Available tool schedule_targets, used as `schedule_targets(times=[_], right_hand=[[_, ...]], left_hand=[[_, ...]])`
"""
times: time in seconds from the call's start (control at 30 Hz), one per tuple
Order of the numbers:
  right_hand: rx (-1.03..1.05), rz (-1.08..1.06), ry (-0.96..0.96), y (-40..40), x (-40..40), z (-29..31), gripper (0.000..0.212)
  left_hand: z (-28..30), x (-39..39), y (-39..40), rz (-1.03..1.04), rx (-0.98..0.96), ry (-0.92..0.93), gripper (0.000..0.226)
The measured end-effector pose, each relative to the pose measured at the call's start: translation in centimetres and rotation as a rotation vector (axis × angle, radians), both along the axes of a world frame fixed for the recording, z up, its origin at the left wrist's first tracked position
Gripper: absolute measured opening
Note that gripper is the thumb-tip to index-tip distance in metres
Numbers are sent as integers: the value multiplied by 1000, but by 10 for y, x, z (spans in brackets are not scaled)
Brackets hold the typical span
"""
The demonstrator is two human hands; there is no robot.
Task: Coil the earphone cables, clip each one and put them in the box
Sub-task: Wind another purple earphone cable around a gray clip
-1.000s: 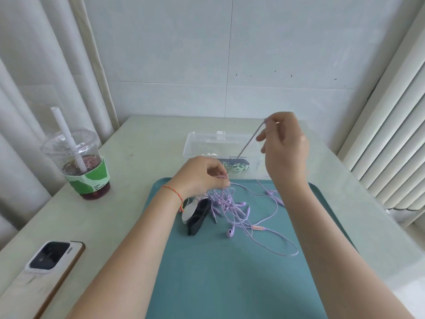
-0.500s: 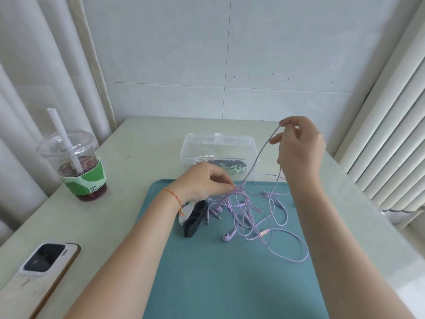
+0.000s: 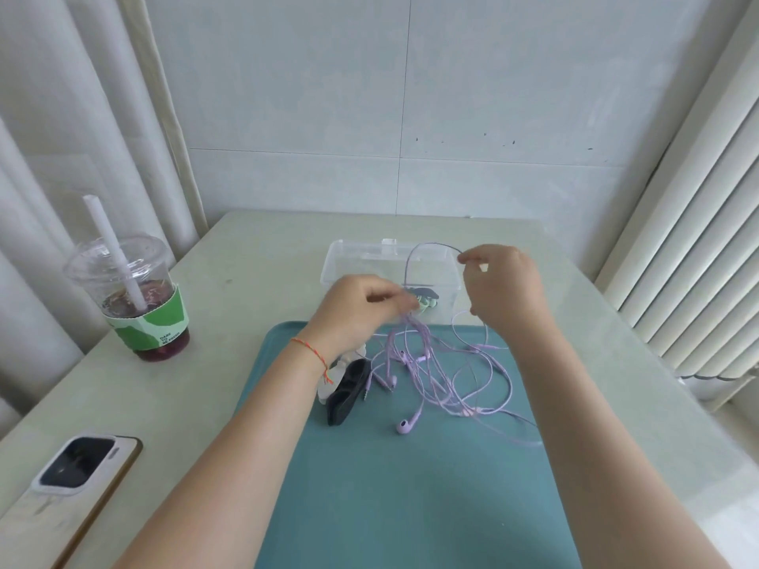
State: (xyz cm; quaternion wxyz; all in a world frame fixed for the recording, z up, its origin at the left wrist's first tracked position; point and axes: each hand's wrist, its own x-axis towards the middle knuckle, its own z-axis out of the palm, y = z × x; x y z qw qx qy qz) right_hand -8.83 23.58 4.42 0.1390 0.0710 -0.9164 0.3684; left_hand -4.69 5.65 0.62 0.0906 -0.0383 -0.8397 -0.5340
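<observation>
A tangle of purple earphone cable [image 3: 435, 375] lies on the teal mat [image 3: 410, 486], one earbud [image 3: 406, 425] loose at the front. My left hand [image 3: 361, 310] pinches a bunch of the cable above the mat. My right hand [image 3: 503, 287] pinches a strand that arches up between the two hands. Behind them stands the clear plastic box [image 3: 353, 260], holding a coiled green earphone with a dark clip [image 3: 425, 297]. A black clip [image 3: 347, 392] and a white clip [image 3: 328, 388] lie on the mat below my left wrist.
A plastic cup with a straw and dark drink [image 3: 135, 297] stands at the left on the pale table [image 3: 246, 248]. A phone [image 3: 78, 466] lies at the near left edge. Wall and curtains close off the back and sides.
My right hand has come down and toward my left hand, so the pulled strand now bows into an arch. My left hand has lifted the bunched cable a little off the mat.
</observation>
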Motion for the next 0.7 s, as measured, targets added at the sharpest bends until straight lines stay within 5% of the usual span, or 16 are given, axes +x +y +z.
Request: schedule_targets(times=[0.1,0.27,0.37,0.53,0.7], right_hand=[[182,-10,-39,-1,1,0,37],[46,341,265,-16,13,4,41],[144,508,150,-26,19,-2,46],[374,437,-3,-24,10,-10,23],[-126,358,81,-21,14,-1,12]], left_hand=[[3,-2,-9,165,42,66,11],[3,-2,-11,141,-87,4,18],[1,-2,-5,81,-173,-20,23],[2,0,-4,9,-177,-19,17],[-1,-2,-6,-27,-151,-51,13]])
